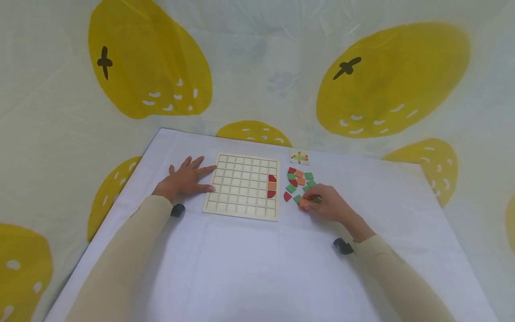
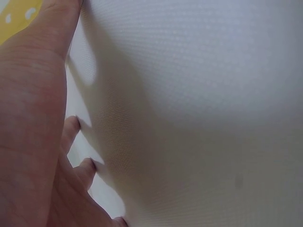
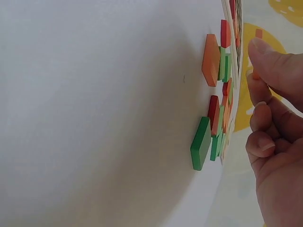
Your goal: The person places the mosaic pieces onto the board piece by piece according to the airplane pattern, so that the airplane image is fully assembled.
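Observation:
A pale wooden grid board [image 1: 237, 185] lies on the table. On its right side sit two red quarter-round tiles with an orange square tile [image 1: 272, 185] between them. My left hand [image 1: 186, 179] rests with fingers spread, thumb and a finger touching the board's left edge. In the left wrist view, the left hand's [image 2: 33, 127] fingertips touch the white surface. Over the loose tiles, my right hand [image 1: 327, 203] pinches a small orange tile [image 3: 256, 74] between thumb and index finger, which mostly cover it. Another orange tile [image 3: 210, 60] and a green tile [image 3: 200, 144] lie on the table nearby.
Several loose red, green and orange tiles [image 1: 291, 188] lie right of the board, close together. Behind them is a small picture card [image 1: 299, 157] with a coloured figure. The white table [image 1: 241, 268] meets a curtain with yellow fruit prints [image 1: 149, 58] at the back.

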Motion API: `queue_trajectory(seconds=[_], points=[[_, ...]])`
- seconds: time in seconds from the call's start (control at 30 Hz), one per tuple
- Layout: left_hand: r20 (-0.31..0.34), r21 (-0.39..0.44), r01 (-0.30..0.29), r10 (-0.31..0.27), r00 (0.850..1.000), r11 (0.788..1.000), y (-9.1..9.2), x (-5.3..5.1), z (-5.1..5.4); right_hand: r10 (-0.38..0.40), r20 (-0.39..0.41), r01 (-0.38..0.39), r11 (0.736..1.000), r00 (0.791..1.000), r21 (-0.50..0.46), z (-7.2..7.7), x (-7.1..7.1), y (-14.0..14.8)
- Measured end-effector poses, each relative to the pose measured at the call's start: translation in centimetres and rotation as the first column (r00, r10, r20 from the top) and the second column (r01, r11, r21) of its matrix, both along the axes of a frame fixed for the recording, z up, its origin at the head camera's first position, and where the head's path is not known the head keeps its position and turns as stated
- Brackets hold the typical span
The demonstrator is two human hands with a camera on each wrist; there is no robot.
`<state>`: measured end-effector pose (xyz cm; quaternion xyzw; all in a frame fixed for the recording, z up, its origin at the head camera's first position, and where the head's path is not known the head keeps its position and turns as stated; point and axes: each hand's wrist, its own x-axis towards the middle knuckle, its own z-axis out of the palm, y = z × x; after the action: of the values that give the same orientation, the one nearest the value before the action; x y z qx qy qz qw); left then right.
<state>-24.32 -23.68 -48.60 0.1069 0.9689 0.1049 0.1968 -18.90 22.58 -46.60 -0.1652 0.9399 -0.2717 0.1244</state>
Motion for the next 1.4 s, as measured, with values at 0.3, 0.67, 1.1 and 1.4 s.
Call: queue_trajectory(seconds=[0.3, 0.67, 1.1, 1.4], points=[[-0.015, -0.008, -0.001, 0.001, 1.000, 1.000, -0.2, 0.0, 0.1, 0.021, -0.041, -0.023, 0.999, 0.999, -0.038, 0.2, -0.3, -1.0], [-0.019, -0.004, -0.004, 0.004, 1.000, 1.000, -0.2, 0.0, -0.1, 0.001, -0.004, -0.001, 0.999, 1.000, -0.043, 0.0, -0.7, -2.6], [-0.001, -0.011, 0.009, -0.009, 1.000, 1.000, 0.0, 0.1, 0.2, 0.054, -0.097, -0.060, 0.997, 0.994, -0.053, -0.4, -1.1, -4.2], [0.003, -0.025, 0.003, -0.003, 1.000, 1.000, 0.0, -0.1, -0.1, 0.009, -0.047, -0.011, 0.999, 0.999, -0.043, -0.5, -1.1, -5.1]])
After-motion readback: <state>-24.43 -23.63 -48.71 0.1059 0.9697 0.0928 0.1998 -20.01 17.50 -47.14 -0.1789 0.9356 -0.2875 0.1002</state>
